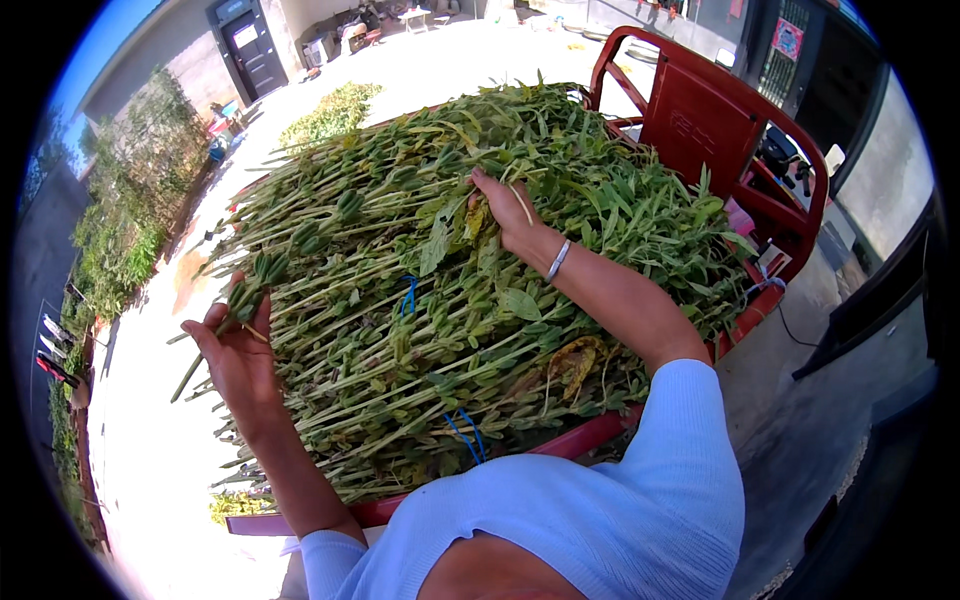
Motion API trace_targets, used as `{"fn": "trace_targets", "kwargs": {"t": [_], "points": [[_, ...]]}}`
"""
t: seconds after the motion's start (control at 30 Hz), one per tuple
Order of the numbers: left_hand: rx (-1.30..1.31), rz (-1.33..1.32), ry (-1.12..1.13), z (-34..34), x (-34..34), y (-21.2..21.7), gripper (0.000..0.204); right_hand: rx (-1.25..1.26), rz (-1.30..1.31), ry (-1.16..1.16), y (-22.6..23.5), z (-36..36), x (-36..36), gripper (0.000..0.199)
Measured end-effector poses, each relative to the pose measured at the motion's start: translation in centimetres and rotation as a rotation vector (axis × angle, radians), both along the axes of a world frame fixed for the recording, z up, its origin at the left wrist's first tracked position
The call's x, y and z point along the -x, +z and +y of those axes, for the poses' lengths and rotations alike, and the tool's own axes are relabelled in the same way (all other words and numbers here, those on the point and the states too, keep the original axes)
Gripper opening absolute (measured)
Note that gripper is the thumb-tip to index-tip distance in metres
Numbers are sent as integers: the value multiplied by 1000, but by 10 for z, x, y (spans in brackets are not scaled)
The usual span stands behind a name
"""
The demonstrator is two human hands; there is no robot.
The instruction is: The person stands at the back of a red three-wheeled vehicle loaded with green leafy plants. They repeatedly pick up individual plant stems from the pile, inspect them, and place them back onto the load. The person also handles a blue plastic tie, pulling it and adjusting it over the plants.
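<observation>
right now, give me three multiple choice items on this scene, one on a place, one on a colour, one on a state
1. Where do the green plant stalks lie?
A. piled on the red cart
B. in a sink
C. on a shelf

2. What colour is the twine around the bundles?
A. yellow
B. blue
C. white

3. What is the left hand doing?
A. hanging away from the pile
B. gripping a knife
C. holding a few stalks at the pile's edge

Answers: 1 A, the heap fills the cart's bed under its red frame. 2 B, blue loops show among the stalks. 3 C, its fingers wrap stalk ends, while the right hand rests on top of the pile.
</observation>
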State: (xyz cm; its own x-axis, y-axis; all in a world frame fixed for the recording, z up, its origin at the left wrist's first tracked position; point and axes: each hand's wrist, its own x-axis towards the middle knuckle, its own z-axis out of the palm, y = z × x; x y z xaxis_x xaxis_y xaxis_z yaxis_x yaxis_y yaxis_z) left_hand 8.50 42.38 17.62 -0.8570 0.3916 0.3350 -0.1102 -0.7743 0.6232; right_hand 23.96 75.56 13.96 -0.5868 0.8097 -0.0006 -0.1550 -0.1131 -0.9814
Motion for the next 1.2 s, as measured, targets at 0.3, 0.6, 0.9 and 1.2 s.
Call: {"fn": "trace_targets", "kwargs": {"t": [0.3,0.6,0.9,1.2], "points": [[48,27,-69,9,2,-10,54,-531,88,493,36,-83,-32,27],[56,39,-41,-14,25,-5,54,-978,-323,-24,75,-82,-245,11],[60,479,-227,-58,71,-15,55,-755,-1579,-468,-23,-79,-494,39],[-16,722,-298,-64,55,-3,57,-995,-615,-157,53,-90,-306,38]]}}
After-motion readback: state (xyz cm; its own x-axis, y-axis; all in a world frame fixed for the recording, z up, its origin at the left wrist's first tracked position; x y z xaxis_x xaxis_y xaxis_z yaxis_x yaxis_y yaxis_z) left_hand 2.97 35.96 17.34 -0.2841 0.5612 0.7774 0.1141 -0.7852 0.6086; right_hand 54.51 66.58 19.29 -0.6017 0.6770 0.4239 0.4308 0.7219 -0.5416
